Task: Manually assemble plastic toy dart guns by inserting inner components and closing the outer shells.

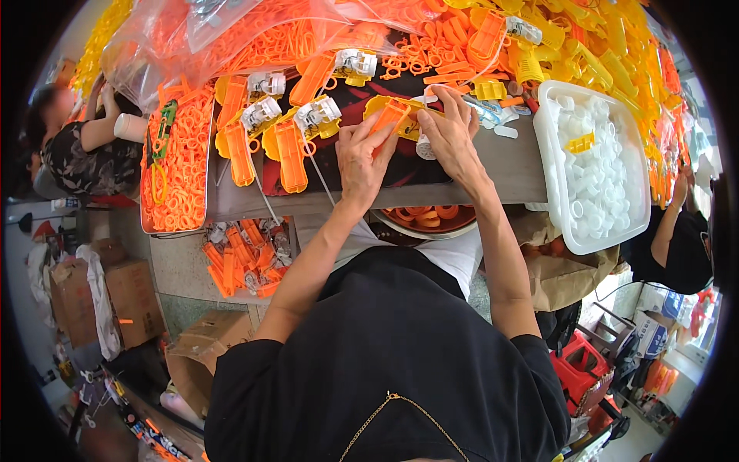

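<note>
My left hand [362, 162] grips an orange-and-yellow plastic toy gun shell [394, 114], thumb and fingers around its orange handle. At the shell's right end, my right hand [453, 137] has its fingers closed; a bit of white shows by the fingertips, but what they hold is partly hidden. Below that hand a small round white part [425, 146] is on the bench. To the left lie several similar toy gun assemblies [289, 154] with white motor units [317, 114] and thin white rods.
An orange-ring tray [174, 208] with green snips [163, 131] stands left. A white bin [556, 169] of white caps stands right. Orange and yellow parts [585, 54] heap at the back. A bowl of orange rings [423, 219] sits below the bench edge. Other people sit at both sides.
</note>
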Tool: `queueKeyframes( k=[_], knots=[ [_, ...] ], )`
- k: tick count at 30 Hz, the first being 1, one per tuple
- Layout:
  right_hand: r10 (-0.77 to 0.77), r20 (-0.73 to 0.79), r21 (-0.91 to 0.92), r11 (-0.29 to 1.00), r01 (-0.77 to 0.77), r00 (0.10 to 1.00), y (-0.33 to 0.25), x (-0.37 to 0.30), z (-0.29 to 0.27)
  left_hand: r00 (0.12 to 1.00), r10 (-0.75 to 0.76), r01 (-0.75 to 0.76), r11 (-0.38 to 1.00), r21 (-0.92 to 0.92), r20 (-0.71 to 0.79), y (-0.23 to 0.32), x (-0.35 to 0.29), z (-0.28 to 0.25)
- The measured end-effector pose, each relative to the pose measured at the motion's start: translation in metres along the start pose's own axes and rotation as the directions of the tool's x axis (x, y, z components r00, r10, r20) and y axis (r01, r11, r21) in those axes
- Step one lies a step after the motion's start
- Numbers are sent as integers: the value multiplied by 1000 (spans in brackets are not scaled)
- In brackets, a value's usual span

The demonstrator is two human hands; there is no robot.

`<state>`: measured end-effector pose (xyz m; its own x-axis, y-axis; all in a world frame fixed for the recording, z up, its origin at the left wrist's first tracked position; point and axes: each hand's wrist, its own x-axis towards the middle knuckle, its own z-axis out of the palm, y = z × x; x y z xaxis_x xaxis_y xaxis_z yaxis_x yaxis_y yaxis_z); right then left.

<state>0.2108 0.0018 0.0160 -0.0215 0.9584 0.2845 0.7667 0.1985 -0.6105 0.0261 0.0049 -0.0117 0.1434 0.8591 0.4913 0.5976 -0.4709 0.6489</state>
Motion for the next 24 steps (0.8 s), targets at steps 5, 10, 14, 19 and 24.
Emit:
queueKeyframes(
  k=[5, 10, 14, 19, 24],
  knots=[
    [51, 44, -14, 999, -51, 998, -5, 1, -3, 1000, 6, -6, 1000, 10, 2, -1, -1, 0],
    [14, 30, -23, 1000, -13, 999, -1, 3, -1, 1000, 1, -2, 1000, -29, -18, 2, 0, 0],
    [15, 29, -40, 999, -14, 999, -4, 3, -1, 999, 49, -49, 996, 68, 10, 7, 1, -2],
    [-109, -141, -77, 992, 99, 984, -14, -4, -21, 995, 72, -86, 968, 238, 65, 15, 2, -11],
    [-296, 110, -237, 919, 314, 949, -37, -28, -45, 967, 252, -232, 932, 280, -39, 30, 13, -20]
  ],
)
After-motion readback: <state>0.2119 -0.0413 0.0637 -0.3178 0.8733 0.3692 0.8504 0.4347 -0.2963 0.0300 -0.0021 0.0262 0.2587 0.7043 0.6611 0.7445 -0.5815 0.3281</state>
